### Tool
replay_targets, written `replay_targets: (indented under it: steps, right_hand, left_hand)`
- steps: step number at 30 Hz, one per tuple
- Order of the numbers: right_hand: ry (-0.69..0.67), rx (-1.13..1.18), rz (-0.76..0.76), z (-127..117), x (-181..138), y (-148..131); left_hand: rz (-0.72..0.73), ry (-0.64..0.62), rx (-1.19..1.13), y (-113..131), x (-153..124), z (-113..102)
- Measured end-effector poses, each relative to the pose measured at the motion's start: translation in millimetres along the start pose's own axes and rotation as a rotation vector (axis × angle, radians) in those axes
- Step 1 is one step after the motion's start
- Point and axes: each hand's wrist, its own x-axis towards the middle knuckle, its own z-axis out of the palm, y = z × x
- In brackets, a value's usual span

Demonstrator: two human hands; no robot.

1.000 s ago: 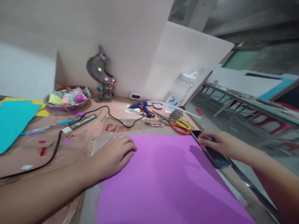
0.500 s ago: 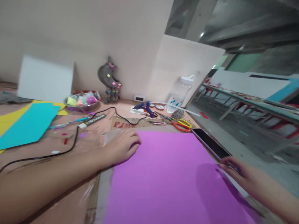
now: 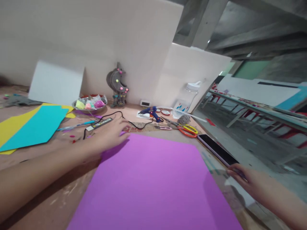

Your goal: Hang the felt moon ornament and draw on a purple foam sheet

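Purple foam sheet [image 3: 153, 182] fills the worktop [image 3: 55, 204] in front of me, lying flat and whole, with no cut, mark or glue on it that I can see; I judge the work on it is barely begun, the sheet only being positioned. My left hand [image 3: 109, 135] lies at the sheet's far left corner, fingers spread and loose, gripping nothing, its fingertips over the edge of the sheet and a strip of printed cardboard [image 3: 139, 126]. My right hand [image 3: 242, 179] rests off the sheet's right edge, fingers slack, touching the near end of a dark phone [image 3: 217, 150]; whether it pinches the phone I cannot tell.

Beyond the left hand a black cable [image 3: 115, 115] runs to a blue glue gun [image 3: 150, 112], with orange-and-yellow scissors [image 3: 188, 131] to the right of that, untouched. Left of the left hand lie a pen [image 3: 76, 125], a teal sheet [image 3: 35, 126] over a yellow one, and a bowl of coloured bits [image 3: 90, 105]. A clear jug [image 3: 185, 99] stands further back.

Against half a second ago, the sheet has swung: its near edge now reaches further to my left. The left hand has lifted off its pressing spot and moved up and away toward the cable. The right hand sits almost where it was, at the phone's near end; a second ago it was further up the phone.
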Motion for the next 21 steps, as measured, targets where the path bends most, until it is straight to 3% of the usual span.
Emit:
replay_targets:
  steps: [3, 11, 16, 21]
  right_hand:
    - [-0.144, 0.1, 0.069, -2.1, -5.8, 2.4]
    - [-0.103, 0.037, 0.034, -4.8, -17.5, 8.9]
    - [-0.072, -0.108, 0.143, -3.6, -13.4, 13.8]
    - [-0.102, -0.015, 0.063, -4.0, -17.5, 13.4]
  left_hand:
    - [-0.049, -0.022, 0.008, -12.5, 5.5, -1.8]
    - [-0.082, -0.051, 0.133, -20.3, -4.3, 26.4]
    - [-0.067, -0.096, 0.214, -21.9, -2.4, 26.5]
    - [-0.091, -0.124, 0.234, -14.6, 1.6, 22.2]
